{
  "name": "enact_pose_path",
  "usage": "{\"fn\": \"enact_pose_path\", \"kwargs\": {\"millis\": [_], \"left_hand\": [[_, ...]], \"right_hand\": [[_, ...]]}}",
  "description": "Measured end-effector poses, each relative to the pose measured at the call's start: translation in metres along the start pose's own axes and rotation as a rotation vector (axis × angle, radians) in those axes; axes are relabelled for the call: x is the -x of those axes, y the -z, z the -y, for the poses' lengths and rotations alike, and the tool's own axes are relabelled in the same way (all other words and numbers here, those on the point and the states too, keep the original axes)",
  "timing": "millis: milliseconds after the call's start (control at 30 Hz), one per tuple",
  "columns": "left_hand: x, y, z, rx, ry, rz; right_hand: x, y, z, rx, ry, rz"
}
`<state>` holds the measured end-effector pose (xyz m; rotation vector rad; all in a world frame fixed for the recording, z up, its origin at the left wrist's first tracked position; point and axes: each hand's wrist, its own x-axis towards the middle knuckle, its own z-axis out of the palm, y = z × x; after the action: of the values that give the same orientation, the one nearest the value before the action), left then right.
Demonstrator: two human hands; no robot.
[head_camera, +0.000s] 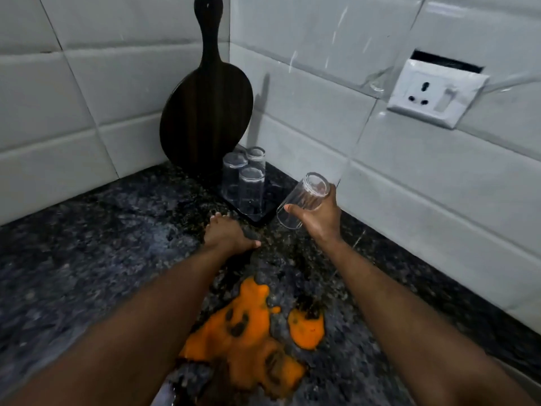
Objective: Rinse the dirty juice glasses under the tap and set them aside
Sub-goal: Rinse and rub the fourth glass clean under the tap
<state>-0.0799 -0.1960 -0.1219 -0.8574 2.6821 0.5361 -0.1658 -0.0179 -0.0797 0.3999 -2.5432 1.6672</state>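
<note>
We had the right hand (319,221) out over the back of the bench (102,230), its fingers (330,197) and thumb curled round a clear glass (304,200) and holding it off the surface. The glass lay slanted, its long axis running from an upper end near the tiled wall down to a lower end aimed left at the dark mat (259,219); which end was the rim we could not tell. On that mat, just left of the held glass and apart from it, stood three glasses (248,183) in a tight cluster against the foot of a dark board (205,112) propped in the corner. We judged these already rinsed, and the one in hand about to join them. The free space on the mat lay at its near right corner, so the right hand was the nearer one and had to bring the glass upright on the way. The left hand (228,235) rested palm down on the bench, fingers flat and holding nothing. An orange spill (251,326) lay on the bench between our forearms.
</note>
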Motion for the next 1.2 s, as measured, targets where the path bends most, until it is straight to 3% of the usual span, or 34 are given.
{"fn": "enact_pose_path", "kwargs": {"millis": [400,1200], "left_hand": [[-0.024,0.01,-0.015,-0.053,0.029,0.069],[-0.022,0.017,-0.022,-0.049,0.005,0.084]], "right_hand": [[-0.079,-0.049,0.004,0.05,0.083,0.11],[-0.095,-0.076,0.002,0.154,0.062,0.287]]}}
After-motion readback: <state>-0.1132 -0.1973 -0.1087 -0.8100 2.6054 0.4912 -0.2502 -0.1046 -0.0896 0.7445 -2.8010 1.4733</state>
